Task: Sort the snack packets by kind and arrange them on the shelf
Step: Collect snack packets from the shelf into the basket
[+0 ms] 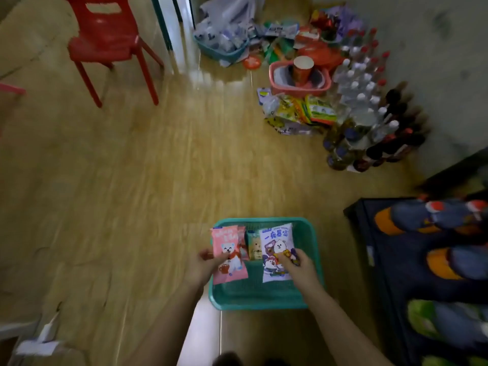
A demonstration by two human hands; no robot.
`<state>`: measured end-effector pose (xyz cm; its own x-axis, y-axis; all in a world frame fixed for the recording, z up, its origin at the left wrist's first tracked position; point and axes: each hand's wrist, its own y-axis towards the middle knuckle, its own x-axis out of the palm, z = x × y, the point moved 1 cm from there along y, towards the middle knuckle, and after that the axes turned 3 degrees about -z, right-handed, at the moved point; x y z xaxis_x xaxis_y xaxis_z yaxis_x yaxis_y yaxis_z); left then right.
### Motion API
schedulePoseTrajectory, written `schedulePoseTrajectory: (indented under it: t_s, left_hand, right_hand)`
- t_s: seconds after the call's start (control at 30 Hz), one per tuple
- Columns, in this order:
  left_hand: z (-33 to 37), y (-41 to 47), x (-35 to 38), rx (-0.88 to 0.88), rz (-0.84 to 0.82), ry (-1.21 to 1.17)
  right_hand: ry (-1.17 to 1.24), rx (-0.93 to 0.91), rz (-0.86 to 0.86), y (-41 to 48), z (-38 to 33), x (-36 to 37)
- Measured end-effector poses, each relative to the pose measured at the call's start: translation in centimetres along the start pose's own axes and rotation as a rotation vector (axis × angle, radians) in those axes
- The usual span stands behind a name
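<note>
Packets filled both hands over a teal basket (pixel 266 302) that sat on the wooden floor (pixel 158 180) at 6 o'clock in the view. The left hand (pixel 204 265) pinched a pink packet (pixel 228 256) with a bear print, thumb across its face and the other fingers hidden behind it. A second pinkish edge showed at that packet's 3 o'clock side, too covered to identify. The right hand (pixel 298 262) gripped a white packet (pixel 276 249) at its lower right corner, fingers curled over the print so that the corner was hidden. The pink packet overlapped the basket's 9 o'clock rim, and the white one lay across its inside. Between them, toward the basket's 12 o'clock end, a tan packet (pixel 254 245) was half covered by the two in front; whether it stood or leaned could not be told. A black shelf (pixel 364 233) ran from 3 to 5 o'clock, cut off by the frame edge. The shelf bottles (pixel 412 215) lying on it were blurred into orange, blue and green patches. At 1 o'clock, floor bottles (pixel 369 101) stood packed together beside a heap of snacks (pixel 301 112) and a pink basket (pixel 301 87) holding a cup (pixel 303 66), all soft with blur. A red chair (pixel 105 40) stood at 11 o'clock, its back cut off at the top.
</note>
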<state>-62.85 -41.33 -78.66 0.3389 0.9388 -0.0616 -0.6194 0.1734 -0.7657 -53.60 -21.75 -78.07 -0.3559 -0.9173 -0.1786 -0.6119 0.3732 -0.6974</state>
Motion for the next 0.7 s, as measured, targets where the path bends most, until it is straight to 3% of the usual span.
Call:
schedulePoseTrajectory:
  t_s: [0.23,0.5,0.6,0.7]
  left_hand:
    - [-8.2,15.7,1.9,0.042,-0.011,0.077]
    - [-13.5,22.7,2.8,0.112,0.044,0.098]
    - [-13.9,23.9,3.4,0.159,0.139,0.168]
    - [-13.7,24.3,3.8,0.179,0.309,0.387]
  right_hand:
    - [-0.019,-0.017,0.076,14.3,9.7,4.2]
    - [-0.111,-0.097,0.17,21.1,15.7,7.1]
    - [-0.195,-0.118,0.292,22.2,16.7,7.6]
    - [-0.303,-0.117,0.402,22.6,16.8,7.9]
